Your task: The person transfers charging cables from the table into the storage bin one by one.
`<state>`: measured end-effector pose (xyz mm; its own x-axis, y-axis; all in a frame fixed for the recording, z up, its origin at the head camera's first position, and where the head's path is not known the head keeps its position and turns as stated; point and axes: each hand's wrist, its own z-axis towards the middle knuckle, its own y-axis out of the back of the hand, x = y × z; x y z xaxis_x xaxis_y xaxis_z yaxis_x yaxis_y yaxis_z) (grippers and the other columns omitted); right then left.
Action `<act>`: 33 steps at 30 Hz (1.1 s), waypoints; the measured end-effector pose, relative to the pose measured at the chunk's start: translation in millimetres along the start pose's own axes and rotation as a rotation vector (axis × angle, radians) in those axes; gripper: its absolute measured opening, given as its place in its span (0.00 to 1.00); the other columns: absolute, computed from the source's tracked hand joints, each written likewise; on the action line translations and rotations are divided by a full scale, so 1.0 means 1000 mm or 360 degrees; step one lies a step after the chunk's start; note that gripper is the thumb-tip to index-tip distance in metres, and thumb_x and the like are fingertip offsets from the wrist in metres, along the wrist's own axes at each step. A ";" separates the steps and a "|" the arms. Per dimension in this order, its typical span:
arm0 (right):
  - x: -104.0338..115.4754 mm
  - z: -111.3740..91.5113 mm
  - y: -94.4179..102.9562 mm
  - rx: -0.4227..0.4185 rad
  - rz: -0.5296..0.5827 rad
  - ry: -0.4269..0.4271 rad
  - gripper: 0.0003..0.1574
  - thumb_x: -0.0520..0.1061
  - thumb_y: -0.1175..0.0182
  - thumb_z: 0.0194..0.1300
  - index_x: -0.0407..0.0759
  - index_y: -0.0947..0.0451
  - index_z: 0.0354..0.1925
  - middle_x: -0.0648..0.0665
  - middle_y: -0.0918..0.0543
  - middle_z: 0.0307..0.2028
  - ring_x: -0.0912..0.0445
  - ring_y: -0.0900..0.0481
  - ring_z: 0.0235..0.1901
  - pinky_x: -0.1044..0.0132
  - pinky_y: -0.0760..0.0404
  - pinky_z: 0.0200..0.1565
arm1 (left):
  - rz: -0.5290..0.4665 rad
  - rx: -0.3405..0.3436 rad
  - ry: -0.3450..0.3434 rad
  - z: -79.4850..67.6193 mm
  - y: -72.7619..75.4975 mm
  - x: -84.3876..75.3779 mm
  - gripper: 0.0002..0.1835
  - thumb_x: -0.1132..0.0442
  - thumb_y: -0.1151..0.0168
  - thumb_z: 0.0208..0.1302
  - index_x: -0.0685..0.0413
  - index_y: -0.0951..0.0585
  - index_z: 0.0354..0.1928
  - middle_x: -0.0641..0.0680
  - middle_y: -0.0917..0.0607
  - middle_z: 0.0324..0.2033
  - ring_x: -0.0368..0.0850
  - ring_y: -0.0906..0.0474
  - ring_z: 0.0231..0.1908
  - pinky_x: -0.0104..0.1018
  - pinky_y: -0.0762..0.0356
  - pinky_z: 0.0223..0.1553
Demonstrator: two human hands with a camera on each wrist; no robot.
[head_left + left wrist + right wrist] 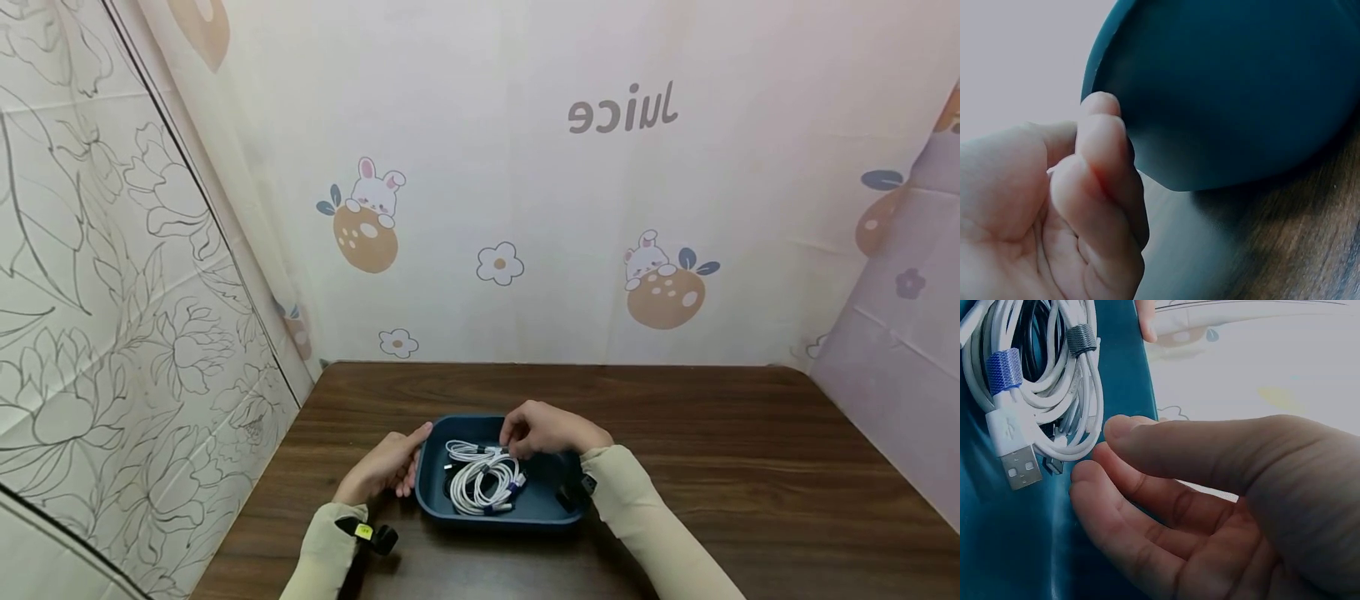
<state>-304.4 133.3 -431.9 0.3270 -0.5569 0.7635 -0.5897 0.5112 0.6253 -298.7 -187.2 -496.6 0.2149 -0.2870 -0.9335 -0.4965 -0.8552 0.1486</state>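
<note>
A dark blue tray with rounded corners stands on the table. Coiled white cables lie in its left half, bound with a purple strap and a grey strap. Beneath them shows a black cable, and a metal USB plug sticks out. My left hand grips the tray's left side, thumb at the rim and curled fingers against the outer wall. Over the tray, my right hand has its fingertips right beside the white coils, thumb and fingers slightly apart with nothing seen between them.
The brown wooden table extends on both sides of the tray. A printed curtain hangs along the back edge, with more patterned cloth at left and right. Small black devices are strapped to both wrists.
</note>
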 end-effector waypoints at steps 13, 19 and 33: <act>0.000 -0.013 -0.003 -0.0058 -0.0015 0.0018 0.07 0.35 0.35 0.69 0.34 0.16 0.46 0.48 0.14 0.34 0.57 0.18 0.32 0.63 0.15 0.36 | -0.0006 0.0007 -0.0002 -0.002 -0.003 0.005 0.38 0.31 0.52 0.75 0.52 0.25 0.15 0.49 0.23 0.10 0.37 0.28 0.09 0.29 0.27 0.12; 0.004 -0.023 -0.001 -0.0115 -0.0066 0.0057 0.08 0.37 0.34 0.69 0.36 0.15 0.46 0.49 0.14 0.35 0.56 0.17 0.35 0.65 0.16 0.37 | 0.0000 -0.0001 -0.0011 -0.002 -0.002 0.004 0.38 0.30 0.52 0.74 0.53 0.25 0.16 0.48 0.23 0.10 0.37 0.28 0.09 0.30 0.27 0.13; 0.007 -0.048 0.012 -0.0212 -0.0166 0.0082 0.09 0.44 0.34 0.72 0.41 0.15 0.47 0.51 0.14 0.39 0.56 0.18 0.36 0.67 0.17 0.38 | 0.0002 -0.0002 0.0016 0.001 0.000 -0.002 0.38 0.29 0.51 0.73 0.53 0.25 0.16 0.49 0.23 0.10 0.38 0.27 0.09 0.31 0.26 0.13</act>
<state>-273.4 166.7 -411.4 0.4207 -0.5786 0.6987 -0.4488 0.5366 0.7146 -299.9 -186.1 -495.5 0.2229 -0.2925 -0.9299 -0.4958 -0.8553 0.1502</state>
